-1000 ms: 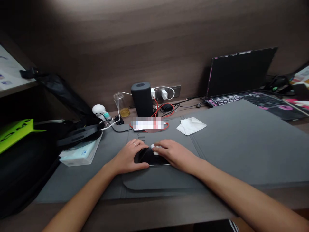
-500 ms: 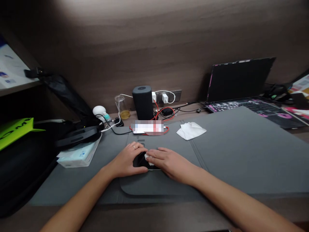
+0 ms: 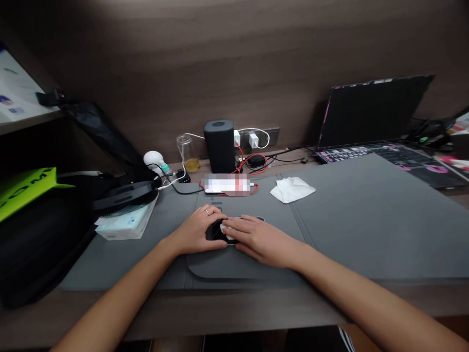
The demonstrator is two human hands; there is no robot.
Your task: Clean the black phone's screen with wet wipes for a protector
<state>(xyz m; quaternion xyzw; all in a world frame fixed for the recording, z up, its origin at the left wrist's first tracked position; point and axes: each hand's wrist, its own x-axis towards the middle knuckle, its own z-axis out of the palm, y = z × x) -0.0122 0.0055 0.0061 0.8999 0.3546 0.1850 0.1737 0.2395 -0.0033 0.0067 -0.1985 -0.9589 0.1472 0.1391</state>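
A black phone [image 3: 214,232] lies flat on the grey desk mat [image 3: 348,230], mostly covered by both hands. My left hand [image 3: 198,230] cups its left end, fingers curled over the edge, a ring on one finger. My right hand [image 3: 256,237] lies over the phone with its fingers pressing a small white wipe [image 3: 223,230] onto the screen. A second phone [image 3: 227,186] with a red cable lies just behind.
A crumpled white tissue [image 3: 292,189] lies to the back right. A dark speaker [image 3: 219,145], a glass [image 3: 186,154], chargers and cables line the wall. An open laptop [image 3: 373,122] stands at right. A tissue pack [image 3: 126,222], a black bag [image 3: 44,234] and a green bag [image 3: 22,188] crowd the left.
My right hand has slid the wipe leftward along the phone's screen towards my left hand, covering more of the phone. My left hand has kept its hold.
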